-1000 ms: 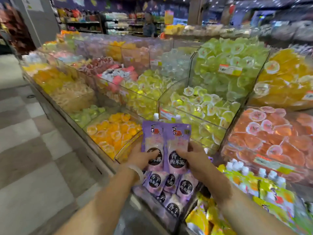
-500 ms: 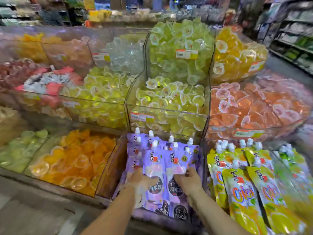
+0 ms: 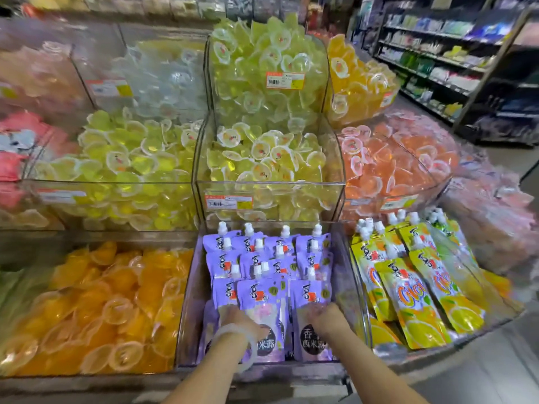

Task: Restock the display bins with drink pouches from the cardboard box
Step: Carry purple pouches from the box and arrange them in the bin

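While both forearms reach in from the bottom of the frame, the left hand lies on the front row of purple drink pouches in the clear display bin at lower centre, its thumb pressed on the face of a pouch and its fingers tucked behind the pouch's left edge, so it grips that pouch. A pale bracelet circles the left wrist. The right hand rests on the neighbouring pouch to the right, fingers bent over its face; whether they pinch it or only press I cannot tell. The purple pouches stand in overlapping rows, white caps upward, filling the bin from front to back. Just right of it, yellow drink pouches lean in another bin (orange lettering on their fronts). At lower left sits a bin of orange jelly cups. Above, in the middle band of the frame, are bins of yellow-green jelly cups with a price label on the front wall, and peach-coloured cups to the right. Store shelves fill the upper right, blurred. The cardboard box is out of view.
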Tool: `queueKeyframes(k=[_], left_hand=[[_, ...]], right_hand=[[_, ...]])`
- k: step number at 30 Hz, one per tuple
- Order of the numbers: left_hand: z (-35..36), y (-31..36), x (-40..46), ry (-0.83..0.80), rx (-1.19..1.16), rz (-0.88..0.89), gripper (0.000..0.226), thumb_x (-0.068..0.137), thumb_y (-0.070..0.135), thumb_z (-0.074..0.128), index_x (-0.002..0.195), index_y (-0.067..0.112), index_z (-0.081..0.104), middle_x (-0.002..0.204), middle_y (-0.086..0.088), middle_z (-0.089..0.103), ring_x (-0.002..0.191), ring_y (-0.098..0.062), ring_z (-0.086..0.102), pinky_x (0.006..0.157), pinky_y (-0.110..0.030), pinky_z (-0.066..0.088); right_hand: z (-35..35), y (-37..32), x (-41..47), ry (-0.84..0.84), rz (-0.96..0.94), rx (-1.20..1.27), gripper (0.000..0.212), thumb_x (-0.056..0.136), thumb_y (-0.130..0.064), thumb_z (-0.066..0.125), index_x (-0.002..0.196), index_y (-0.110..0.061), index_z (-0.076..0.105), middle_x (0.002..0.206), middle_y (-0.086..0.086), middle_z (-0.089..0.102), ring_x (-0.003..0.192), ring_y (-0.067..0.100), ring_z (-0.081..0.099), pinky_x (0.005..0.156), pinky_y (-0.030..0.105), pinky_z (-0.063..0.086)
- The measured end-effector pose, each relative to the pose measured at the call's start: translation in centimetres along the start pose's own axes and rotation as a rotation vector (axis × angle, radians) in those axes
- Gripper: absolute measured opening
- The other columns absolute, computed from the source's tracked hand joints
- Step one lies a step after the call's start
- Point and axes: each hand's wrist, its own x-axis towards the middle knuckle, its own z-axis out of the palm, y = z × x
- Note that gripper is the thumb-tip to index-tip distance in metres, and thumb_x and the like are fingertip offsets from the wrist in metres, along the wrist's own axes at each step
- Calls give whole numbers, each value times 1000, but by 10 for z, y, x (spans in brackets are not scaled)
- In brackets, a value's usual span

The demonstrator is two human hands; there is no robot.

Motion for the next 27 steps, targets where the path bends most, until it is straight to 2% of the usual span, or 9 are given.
queueKeyframes(k=[4,8,11,15,18,19,22,24,27], left_hand=[[1,0,2,-17,121,64,67,82,26,69,136,0,39,137,-14,49,125,-26,50,99,-29,41],[-2,-4,4,-29,191,113,64,84,27,68,136,1,39,136,-13,49,126,-25,50,98,-27,41],[-5,-5,6,-88,169,128,58,82,37,69,127,5,50,106,-6,54,116,-23,57,90,-27,45],[-5,3,1,-71,432,214,55,80,64,55,93,11,51,80,0,51,85,-18,55,71,-27,43],[-4,11,-4,-43,547,283,56,85,58,51,116,11,54,112,-6,58,105,-24,56,82,-31,45],[-4,13,-5,-49,541,290,55,87,54,51,122,11,50,113,-5,56,106,-23,54,82,-31,44],[1,17,-9,-100,395,270,51,92,41,53,129,7,46,74,3,38,70,-13,46,56,-21,34],[0,19,-15,-76,391,221,55,91,40,55,133,5,46,64,4,32,55,-10,39,44,-19,28],[-1,17,-15,-16,396,186,63,85,43,62,131,3,47,65,4,46,65,-12,53,53,-19,38]], right_hand=[[-1,-7,-4,16,-8,-240,49,100,-26,39,132,11,33,131,19,55,123,29,53,91,28,43],[4,-8,-8,83,-86,-338,50,95,-23,49,134,5,35,134,21,46,121,33,49,93,31,42],[9,-9,-9,79,-181,-420,68,94,-29,50,141,6,16,139,25,32,122,39,45,97,36,42],[5,-6,-8,-7,-232,-463,51,94,-22,47,136,-7,23,135,23,34,118,41,47,98,39,42],[-1,-7,-6,-17,-257,-471,46,97,-26,43,136,-7,29,137,21,34,123,40,43,99,38,39],[-3,-8,-7,10,-283,-491,44,97,-29,42,133,-6,34,137,20,35,124,38,42,100,37,38],[-4,-9,-9,23,-326,-552,45,89,-38,37,122,-9,48,135,16,39,124,36,41,101,34,35],[-2,-9,-12,-21,-325,-596,46,77,-43,31,107,-13,51,130,16,43,121,34,40,98,33,35],[-3,-8,-14,-40,-318,-591,41,76,-43,32,100,-16,51,129,15,44,119,33,40,98,33,35]])
